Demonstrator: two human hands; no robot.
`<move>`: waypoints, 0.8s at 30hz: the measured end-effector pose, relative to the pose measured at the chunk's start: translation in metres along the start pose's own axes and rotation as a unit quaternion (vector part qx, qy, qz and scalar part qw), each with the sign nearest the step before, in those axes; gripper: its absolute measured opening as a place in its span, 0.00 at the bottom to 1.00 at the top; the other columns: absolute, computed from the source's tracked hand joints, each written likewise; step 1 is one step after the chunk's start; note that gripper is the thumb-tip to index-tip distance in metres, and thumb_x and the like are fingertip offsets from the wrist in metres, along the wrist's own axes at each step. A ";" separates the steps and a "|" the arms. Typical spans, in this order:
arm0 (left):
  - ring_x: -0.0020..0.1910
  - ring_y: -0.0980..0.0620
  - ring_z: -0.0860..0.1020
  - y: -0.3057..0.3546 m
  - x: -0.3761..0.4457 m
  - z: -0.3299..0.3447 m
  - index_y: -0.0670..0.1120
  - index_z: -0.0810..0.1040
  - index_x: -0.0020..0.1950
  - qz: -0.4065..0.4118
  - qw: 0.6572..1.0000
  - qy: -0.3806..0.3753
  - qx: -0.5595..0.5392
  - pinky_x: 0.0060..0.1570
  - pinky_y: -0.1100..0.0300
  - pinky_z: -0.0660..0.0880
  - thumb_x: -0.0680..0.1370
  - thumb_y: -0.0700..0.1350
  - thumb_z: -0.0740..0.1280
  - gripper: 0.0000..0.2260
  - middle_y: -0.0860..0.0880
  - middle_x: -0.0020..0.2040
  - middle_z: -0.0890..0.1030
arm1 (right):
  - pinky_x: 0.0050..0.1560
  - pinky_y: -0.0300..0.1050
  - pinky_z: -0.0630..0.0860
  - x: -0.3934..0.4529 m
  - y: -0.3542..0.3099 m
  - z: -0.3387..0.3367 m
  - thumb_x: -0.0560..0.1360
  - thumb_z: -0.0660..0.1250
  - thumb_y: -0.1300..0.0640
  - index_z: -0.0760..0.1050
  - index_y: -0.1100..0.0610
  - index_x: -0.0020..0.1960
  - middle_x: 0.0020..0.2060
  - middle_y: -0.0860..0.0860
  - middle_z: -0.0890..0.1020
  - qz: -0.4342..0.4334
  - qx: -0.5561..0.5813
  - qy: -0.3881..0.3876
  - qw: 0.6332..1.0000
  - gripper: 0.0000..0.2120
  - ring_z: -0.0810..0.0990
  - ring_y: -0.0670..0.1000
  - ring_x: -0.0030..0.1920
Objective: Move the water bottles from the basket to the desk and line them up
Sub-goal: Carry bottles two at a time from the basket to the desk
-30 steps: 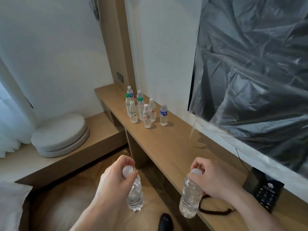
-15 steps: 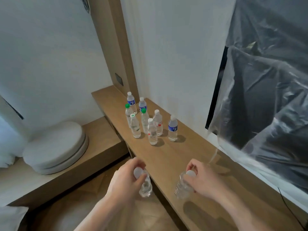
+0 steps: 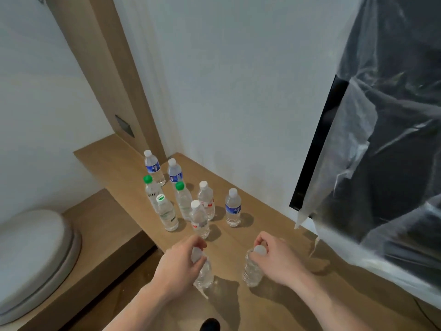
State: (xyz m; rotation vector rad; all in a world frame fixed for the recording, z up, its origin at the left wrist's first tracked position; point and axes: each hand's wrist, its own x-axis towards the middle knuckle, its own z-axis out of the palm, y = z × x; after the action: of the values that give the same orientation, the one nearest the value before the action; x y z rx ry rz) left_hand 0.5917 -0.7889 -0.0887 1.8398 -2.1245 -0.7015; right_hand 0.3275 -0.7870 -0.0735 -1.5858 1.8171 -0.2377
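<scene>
My left hand (image 3: 179, 263) grips a clear white-capped water bottle (image 3: 204, 275) by its neck, its base low over the wooden desk (image 3: 274, 304). My right hand (image 3: 276, 256) holds a second clear white-capped bottle (image 3: 252, 271) by its top, just to the right of the first. Beyond them several bottles stand upright in two rough rows on the desk, the nearest being a white-capped one (image 3: 199, 219) and a blue-labelled one (image 3: 233, 207). Others carry green caps (image 3: 183, 201). The basket is out of view.
A screen draped in clear plastic (image 3: 372, 144) hangs on the wall to the right, its sheet reaching down to the desk. A lower wooden platform with a round grey cushion (image 3: 31, 256) lies to the left. The desk ends at a corner post (image 3: 112, 75).
Both hands have carried their bottles forward from beside the desk's near edge to a spot over the desk top, close behind the standing group. The view has moved nearer to the bottles.
</scene>
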 end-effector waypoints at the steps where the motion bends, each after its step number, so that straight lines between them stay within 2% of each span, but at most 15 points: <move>1: 0.47 0.59 0.78 -0.007 0.013 -0.001 0.63 0.72 0.56 0.010 1.000 -0.014 0.008 0.44 0.68 0.71 0.79 0.54 0.71 0.09 0.64 0.54 0.79 | 0.40 0.46 0.76 0.010 -0.006 0.004 0.77 0.68 0.44 0.72 0.44 0.48 0.47 0.43 0.79 0.009 0.003 0.005 1.000 0.06 0.80 0.49 0.45; 4: 0.50 0.58 0.78 -0.032 0.049 -0.003 0.61 0.73 0.55 0.035 0.998 -0.045 0.012 0.48 0.62 0.76 0.79 0.54 0.70 0.08 0.63 0.53 0.79 | 0.48 0.50 0.80 0.040 -0.028 0.016 0.77 0.67 0.46 0.72 0.44 0.48 0.48 0.43 0.79 0.032 0.005 0.017 0.999 0.05 0.79 0.50 0.49; 6: 0.51 0.58 0.77 -0.046 0.072 -0.003 0.61 0.74 0.55 0.057 0.996 -0.065 0.016 0.50 0.59 0.77 0.79 0.55 0.69 0.07 0.63 0.54 0.78 | 0.50 0.51 0.79 0.060 -0.041 0.023 0.78 0.66 0.47 0.72 0.45 0.49 0.48 0.44 0.79 0.043 -0.003 0.018 0.999 0.04 0.79 0.50 0.51; 10: 0.54 0.58 0.77 -0.068 0.110 -0.001 0.62 0.75 0.57 0.096 0.990 -0.097 0.022 0.52 0.60 0.76 0.79 0.55 0.68 0.08 0.63 0.56 0.75 | 0.41 0.47 0.75 0.093 -0.060 0.039 0.81 0.65 0.46 0.71 0.44 0.50 0.48 0.45 0.80 0.064 0.001 0.018 0.998 0.04 0.80 0.49 0.45; 12: 0.54 0.57 0.77 -0.075 0.123 0.000 0.61 0.75 0.58 0.108 0.987 -0.116 0.028 0.52 0.57 0.77 0.79 0.55 0.68 0.08 0.62 0.58 0.75 | 0.40 0.48 0.72 0.106 -0.067 0.047 0.82 0.65 0.45 0.71 0.45 0.53 0.49 0.46 0.81 0.076 -0.006 0.019 0.997 0.05 0.79 0.51 0.46; 15: 0.53 0.54 0.79 -0.084 0.137 0.002 0.61 0.75 0.58 0.122 0.982 -0.141 0.035 0.52 0.52 0.78 0.80 0.55 0.66 0.07 0.61 0.58 0.74 | 0.46 0.51 0.74 0.119 -0.072 0.060 0.82 0.66 0.44 0.72 0.45 0.55 0.53 0.48 0.82 0.097 -0.002 0.026 0.995 0.07 0.80 0.54 0.50; 19: 0.49 0.56 0.80 -0.089 0.150 -0.001 0.61 0.76 0.60 0.129 0.979 -0.158 0.025 0.51 0.54 0.78 0.80 0.54 0.66 0.09 0.62 0.61 0.74 | 0.54 0.52 0.77 0.125 -0.076 0.073 0.83 0.65 0.42 0.69 0.42 0.56 0.56 0.46 0.79 0.111 0.020 0.018 0.993 0.07 0.78 0.53 0.53; 21: 0.50 0.56 0.80 -0.088 0.154 -0.004 0.61 0.76 0.63 0.137 0.976 -0.168 0.035 0.51 0.56 0.77 0.80 0.54 0.66 0.12 0.61 0.63 0.74 | 0.57 0.51 0.76 0.126 -0.078 0.074 0.84 0.64 0.42 0.69 0.41 0.59 0.55 0.44 0.77 0.103 0.022 0.014 0.994 0.07 0.77 0.51 0.53; 24: 0.52 0.56 0.81 -0.083 0.155 -0.014 0.61 0.75 0.67 0.157 0.969 -0.181 0.055 0.53 0.56 0.78 0.80 0.53 0.67 0.15 0.61 0.65 0.73 | 0.58 0.49 0.76 0.121 -0.082 0.072 0.84 0.65 0.43 0.72 0.43 0.68 0.54 0.43 0.75 0.102 0.027 0.005 0.994 0.14 0.77 0.48 0.53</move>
State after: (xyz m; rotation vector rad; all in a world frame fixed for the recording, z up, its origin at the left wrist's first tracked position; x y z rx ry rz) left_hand 0.6428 -0.9504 -0.1382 1.4560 -2.6559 -0.9088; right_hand 0.4366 -0.8960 -0.1268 -1.3535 1.9480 -0.1989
